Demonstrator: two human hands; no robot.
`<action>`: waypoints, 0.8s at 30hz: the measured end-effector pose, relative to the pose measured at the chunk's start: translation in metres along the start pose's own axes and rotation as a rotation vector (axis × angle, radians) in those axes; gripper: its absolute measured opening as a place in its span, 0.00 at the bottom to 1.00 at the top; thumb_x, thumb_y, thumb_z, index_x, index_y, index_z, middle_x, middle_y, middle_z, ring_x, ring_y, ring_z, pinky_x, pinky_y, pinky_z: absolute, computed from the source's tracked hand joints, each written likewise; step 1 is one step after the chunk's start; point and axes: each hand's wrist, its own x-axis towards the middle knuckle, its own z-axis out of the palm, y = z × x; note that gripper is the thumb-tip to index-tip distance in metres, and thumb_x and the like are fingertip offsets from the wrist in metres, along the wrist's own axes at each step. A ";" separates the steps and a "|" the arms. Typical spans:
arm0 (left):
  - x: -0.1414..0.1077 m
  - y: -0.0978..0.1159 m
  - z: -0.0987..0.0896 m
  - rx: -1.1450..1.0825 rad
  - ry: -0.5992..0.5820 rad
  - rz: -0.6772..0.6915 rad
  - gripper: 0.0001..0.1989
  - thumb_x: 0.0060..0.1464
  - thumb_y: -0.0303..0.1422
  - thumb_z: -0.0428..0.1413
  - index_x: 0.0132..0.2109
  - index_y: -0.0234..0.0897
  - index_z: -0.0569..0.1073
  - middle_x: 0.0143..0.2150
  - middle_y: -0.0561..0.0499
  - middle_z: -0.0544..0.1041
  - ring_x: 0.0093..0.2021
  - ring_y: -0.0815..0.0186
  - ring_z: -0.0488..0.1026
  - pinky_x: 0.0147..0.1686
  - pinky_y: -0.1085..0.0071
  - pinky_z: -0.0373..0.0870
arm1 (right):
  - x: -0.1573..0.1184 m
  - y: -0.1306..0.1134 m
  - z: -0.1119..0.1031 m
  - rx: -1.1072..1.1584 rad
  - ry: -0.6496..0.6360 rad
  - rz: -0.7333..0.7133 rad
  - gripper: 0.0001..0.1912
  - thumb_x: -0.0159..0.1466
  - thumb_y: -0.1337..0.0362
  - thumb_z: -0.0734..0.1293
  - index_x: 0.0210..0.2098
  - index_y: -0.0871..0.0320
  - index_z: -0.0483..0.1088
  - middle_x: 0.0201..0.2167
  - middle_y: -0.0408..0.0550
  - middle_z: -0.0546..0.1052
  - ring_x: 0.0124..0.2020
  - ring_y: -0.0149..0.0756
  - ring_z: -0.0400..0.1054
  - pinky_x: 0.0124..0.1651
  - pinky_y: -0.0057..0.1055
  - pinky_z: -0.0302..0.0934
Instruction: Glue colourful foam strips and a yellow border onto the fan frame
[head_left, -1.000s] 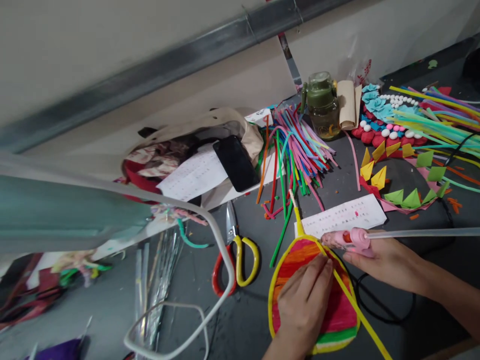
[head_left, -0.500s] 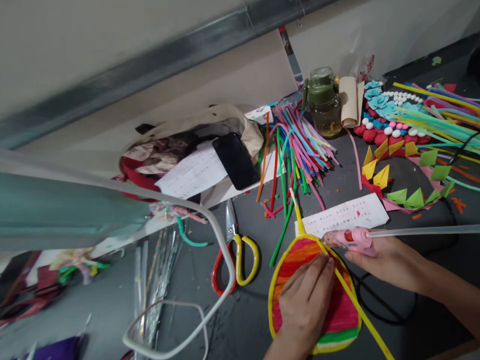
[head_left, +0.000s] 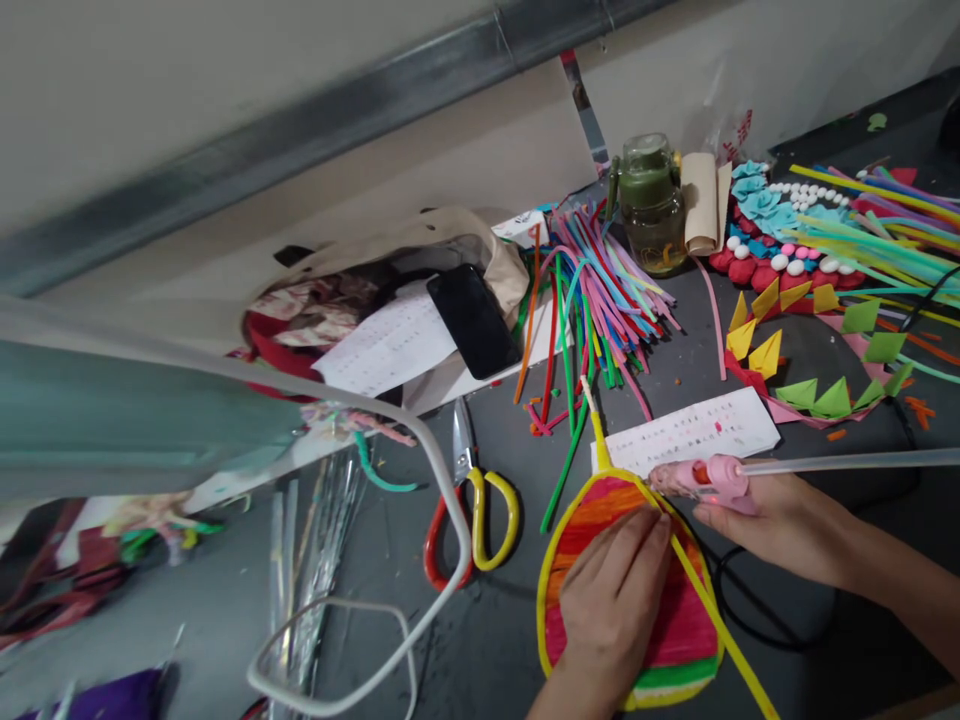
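In my right hand (head_left: 787, 525) is a pink hot glue gun (head_left: 709, 480) with a long clear glue stick out of its back. Its nozzle points left, at the upper right rim of a round fan-like piece (head_left: 686, 620) coloured red, orange and green with a yellow edge and a thin handle. My left hand (head_left: 619, 590) lies over this piece, its fingertips pinching a yellow pipe cleaner (head_left: 724, 635) near the nozzle. The strip's loose end runs down to the lower right. Whether the nozzle touches the rim I cannot tell.
Scissors (head_left: 480, 510) with red and yellow handles lie left of the round piece. Behind are a pile of pipe cleaners (head_left: 604, 280), a handwritten paper strip (head_left: 686, 430), a phone (head_left: 472, 322), a green bottle (head_left: 649, 205) and a folded-paper ring (head_left: 832, 395). A white cable (head_left: 442, 450) loops at left.
Almost nothing differs. The glue gun and my right hand sit very slightly further right, while my left hand keeps its pinch on the yellow pipe cleaner.
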 end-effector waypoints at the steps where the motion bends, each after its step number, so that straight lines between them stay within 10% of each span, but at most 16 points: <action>1: 0.000 0.000 0.000 -0.003 -0.001 0.001 0.10 0.61 0.20 0.56 0.49 0.30 0.77 0.45 0.41 0.81 0.48 0.60 0.79 0.47 0.67 0.79 | 0.000 0.001 0.000 -0.007 -0.002 -0.002 0.25 0.67 0.69 0.62 0.62 0.51 0.68 0.62 0.45 0.72 0.62 0.39 0.66 0.68 0.38 0.58; 24: 0.001 0.000 -0.001 -0.025 -0.002 -0.009 0.12 0.61 0.20 0.57 0.50 0.30 0.77 0.47 0.40 0.81 0.50 0.59 0.80 0.49 0.66 0.79 | 0.000 0.001 -0.002 0.002 0.008 -0.032 0.26 0.66 0.71 0.62 0.61 0.49 0.70 0.60 0.43 0.74 0.61 0.40 0.69 0.67 0.38 0.60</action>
